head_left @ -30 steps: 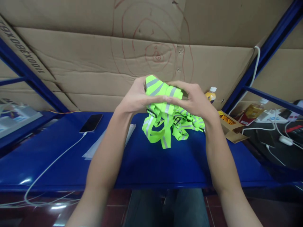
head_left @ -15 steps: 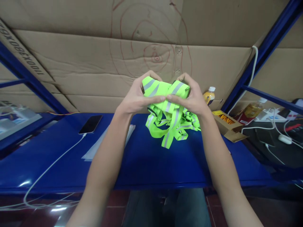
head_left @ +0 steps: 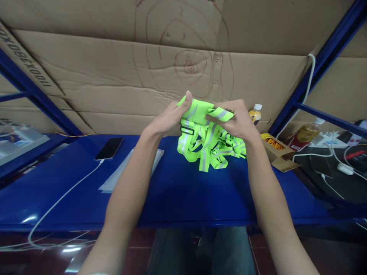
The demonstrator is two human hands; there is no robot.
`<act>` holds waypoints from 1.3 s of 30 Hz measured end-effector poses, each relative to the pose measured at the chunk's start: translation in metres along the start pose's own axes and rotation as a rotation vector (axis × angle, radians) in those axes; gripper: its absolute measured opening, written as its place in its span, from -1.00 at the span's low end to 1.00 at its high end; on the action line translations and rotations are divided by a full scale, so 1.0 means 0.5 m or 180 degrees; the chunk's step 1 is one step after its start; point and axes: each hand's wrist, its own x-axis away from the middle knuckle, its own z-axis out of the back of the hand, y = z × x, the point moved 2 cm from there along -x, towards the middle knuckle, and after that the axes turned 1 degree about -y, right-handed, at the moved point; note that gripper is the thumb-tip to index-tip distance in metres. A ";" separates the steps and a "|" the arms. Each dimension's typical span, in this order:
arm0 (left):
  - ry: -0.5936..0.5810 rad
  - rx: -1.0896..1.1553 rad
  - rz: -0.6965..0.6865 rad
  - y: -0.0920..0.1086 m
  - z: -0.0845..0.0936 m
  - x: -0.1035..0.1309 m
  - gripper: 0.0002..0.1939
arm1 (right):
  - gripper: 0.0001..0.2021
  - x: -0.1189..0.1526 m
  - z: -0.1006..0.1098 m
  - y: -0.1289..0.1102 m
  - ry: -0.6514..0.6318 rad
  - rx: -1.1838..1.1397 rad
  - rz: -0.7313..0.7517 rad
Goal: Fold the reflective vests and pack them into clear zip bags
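Bright yellow-green reflective straps [head_left: 197, 109] with silver stripes are gathered between my two hands above the blue table. My left hand [head_left: 173, 114] grips the folded bunch at its left side, thumb raised along its edge. On the right, my right hand [head_left: 236, 116] is closed on a strap end that sticks out toward the right; some of its fingers are behind the fabric. A black buckle [head_left: 187, 130] shows on a strap under my left hand. Below, loose strap loops [head_left: 204, 158] hang or lie in a tangle; I cannot tell where the held part ends.
On the blue table [head_left: 183, 202], a phone [head_left: 109, 148] with a white cable and clear plastic bags [head_left: 117, 176] lie to the left. To the right are a small bottle [head_left: 255, 113], an open cardboard box [head_left: 279, 151] and a larger bottle [head_left: 306, 133]. Cardboard [head_left: 100, 72] lines the back.
My left thumb has lifted from the front of the bunch to its upper edge. My right hand has turned and pulled a strap end out to the right. The buckle now shows more.
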 end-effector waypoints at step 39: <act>-0.0562 -0.0158 0.0028 0.014 0.015 0.009 -0.44 | -0.18 -0.005 -0.009 0.017 0.0092 -0.0358 -0.0067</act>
